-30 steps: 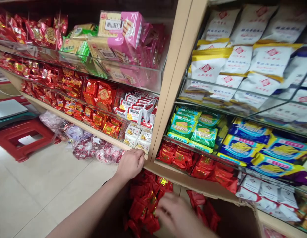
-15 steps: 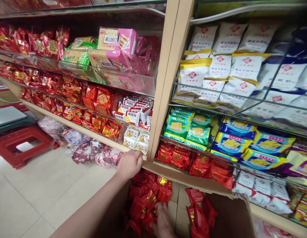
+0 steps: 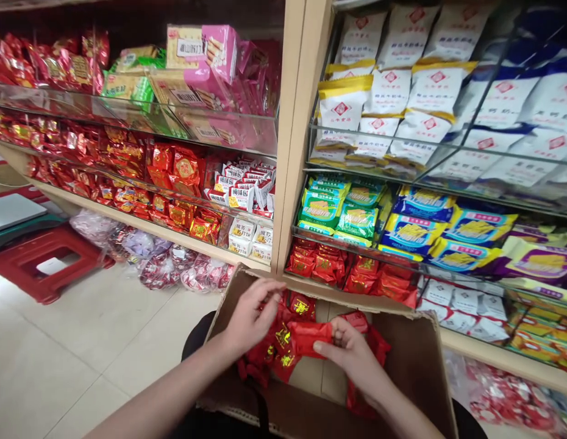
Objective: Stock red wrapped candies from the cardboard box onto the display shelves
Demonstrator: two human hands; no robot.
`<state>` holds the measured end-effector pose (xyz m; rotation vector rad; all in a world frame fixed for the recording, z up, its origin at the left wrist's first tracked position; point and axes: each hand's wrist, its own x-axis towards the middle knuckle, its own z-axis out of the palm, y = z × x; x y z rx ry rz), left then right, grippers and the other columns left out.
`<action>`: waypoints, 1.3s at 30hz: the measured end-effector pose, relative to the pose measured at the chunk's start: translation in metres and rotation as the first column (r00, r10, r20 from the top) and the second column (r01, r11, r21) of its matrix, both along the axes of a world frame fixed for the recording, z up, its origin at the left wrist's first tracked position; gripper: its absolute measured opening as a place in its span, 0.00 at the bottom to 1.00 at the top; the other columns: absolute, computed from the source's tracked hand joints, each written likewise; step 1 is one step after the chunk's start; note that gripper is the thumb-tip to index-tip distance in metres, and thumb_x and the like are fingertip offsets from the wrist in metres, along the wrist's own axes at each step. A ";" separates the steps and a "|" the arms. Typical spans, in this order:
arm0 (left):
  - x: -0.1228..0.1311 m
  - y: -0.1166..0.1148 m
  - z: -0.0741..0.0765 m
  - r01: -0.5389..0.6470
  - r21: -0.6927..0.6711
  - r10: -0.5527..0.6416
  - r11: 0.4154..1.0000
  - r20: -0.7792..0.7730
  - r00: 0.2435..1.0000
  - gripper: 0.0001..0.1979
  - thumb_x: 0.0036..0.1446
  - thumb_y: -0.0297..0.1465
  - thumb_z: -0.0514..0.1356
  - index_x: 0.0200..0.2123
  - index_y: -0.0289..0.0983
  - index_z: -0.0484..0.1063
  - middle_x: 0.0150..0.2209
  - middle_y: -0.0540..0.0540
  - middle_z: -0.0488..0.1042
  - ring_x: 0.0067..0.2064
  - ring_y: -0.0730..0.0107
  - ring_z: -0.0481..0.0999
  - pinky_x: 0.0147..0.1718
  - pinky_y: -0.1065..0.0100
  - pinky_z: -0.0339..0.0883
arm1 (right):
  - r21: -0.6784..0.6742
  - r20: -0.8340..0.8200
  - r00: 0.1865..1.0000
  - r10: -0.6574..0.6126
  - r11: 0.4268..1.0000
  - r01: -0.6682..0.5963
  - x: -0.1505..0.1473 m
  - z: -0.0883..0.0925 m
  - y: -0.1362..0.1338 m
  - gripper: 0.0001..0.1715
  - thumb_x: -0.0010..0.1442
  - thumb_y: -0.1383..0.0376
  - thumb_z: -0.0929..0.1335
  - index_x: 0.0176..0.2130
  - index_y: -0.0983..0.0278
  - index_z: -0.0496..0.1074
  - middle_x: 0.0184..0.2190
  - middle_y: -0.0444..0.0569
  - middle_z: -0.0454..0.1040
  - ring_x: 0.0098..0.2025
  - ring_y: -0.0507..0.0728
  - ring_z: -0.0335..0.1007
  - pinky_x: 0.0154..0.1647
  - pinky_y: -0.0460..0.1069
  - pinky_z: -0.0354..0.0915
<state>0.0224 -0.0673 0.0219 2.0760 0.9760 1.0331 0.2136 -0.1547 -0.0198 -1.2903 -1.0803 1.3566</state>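
Note:
An open cardboard box point(image 3: 420, 372) sits in front of me, holding several red foil snack packets point(image 3: 274, 356) with gold print. My right hand point(image 3: 352, 353) is closed on one red packet point(image 3: 311, 337), lifted above the box. Inside the box's left side, my left hand point(image 3: 251, 317) is curled over the pile, fingers closed on red packets. Just beyond the box, the lower shelf compartment point(image 3: 347, 271) holds more of the same red packets.
Wooden shelves with clear acrylic fronts point(image 3: 228, 131) carry pink, green, white and blue snack bags. A vertical wooden divider point(image 3: 295, 134) splits the shelving. Bags of wrapped sweets point(image 3: 164, 268) lie on the tiled floor. A red plastic stool point(image 3: 36, 262) stands at left.
My left hand left the shelf edge and dropped into the box. My right hand came up out of the pile holding a red packet. The box now sits higher in view.

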 end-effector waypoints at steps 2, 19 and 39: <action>0.014 -0.023 -0.003 0.127 -0.294 -0.089 0.947 0.140 0.986 0.16 0.56 0.34 0.52 0.47 0.37 0.62 0.40 0.45 0.69 0.40 0.70 0.69 0.41 0.67 0.63 | -0.039 -0.123 0.992 -0.035 0.999 0.030 0.004 0.021 -0.009 0.14 0.46 0.61 0.71 0.28 0.63 0.62 0.27 0.42 0.69 0.30 0.51 0.63 0.33 0.46 0.60; 0.042 -0.046 0.007 0.560 -0.801 0.216 0.212 0.597 0.773 0.12 0.53 0.39 0.56 0.36 0.35 0.64 0.34 0.45 0.72 0.30 0.71 0.74 0.32 0.68 0.65 | 0.662 0.569 0.690 -0.448 0.747 -0.061 -0.005 0.017 -0.028 0.05 0.53 0.70 0.65 0.27 0.62 0.67 0.37 0.49 0.68 0.39 0.56 0.63 0.39 0.52 0.61; 0.034 -0.046 -0.021 0.606 -0.695 -0.267 0.386 0.545 0.795 0.25 0.46 0.31 0.63 0.45 0.39 0.53 0.33 0.51 0.68 0.34 0.75 0.69 0.33 0.71 0.61 | 0.065 0.009 0.991 -0.134 0.989 0.133 0.000 0.009 -0.022 0.22 0.48 0.61 0.68 0.44 0.63 0.66 0.36 0.49 0.73 0.37 0.56 0.69 0.39 0.50 0.65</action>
